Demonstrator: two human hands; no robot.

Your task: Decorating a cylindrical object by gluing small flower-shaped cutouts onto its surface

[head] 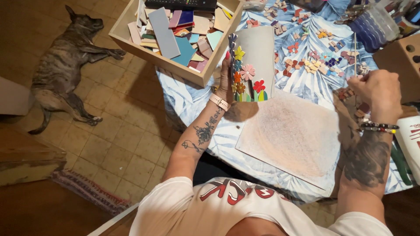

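Observation:
My left hand (pixel 225 83) holds a grey board (pixel 259 52) upright by its left edge; small mosaic flowers (pixel 247 72) in pink, red, yellow and orange are stuck along its lower left. My right hand (pixel 379 89) is closed at the table's right side, pinching a thin stick (pixel 355 52) that points up. Between the hands lies a flat pale work board (pixel 293 135) with a reddish dusty stain, on a blue and white leaf-print tablecloth (pixel 192 105).
A wooden box (pixel 183 70) of coloured tile pieces sits at the table's far left corner. Several small tile flowers (pixel 313 63) are scattered on the cloth. A white bottle (pixel 411 140) stands at the right edge. A brindle dog (pixel 65 61) lies on the tiled floor to the left.

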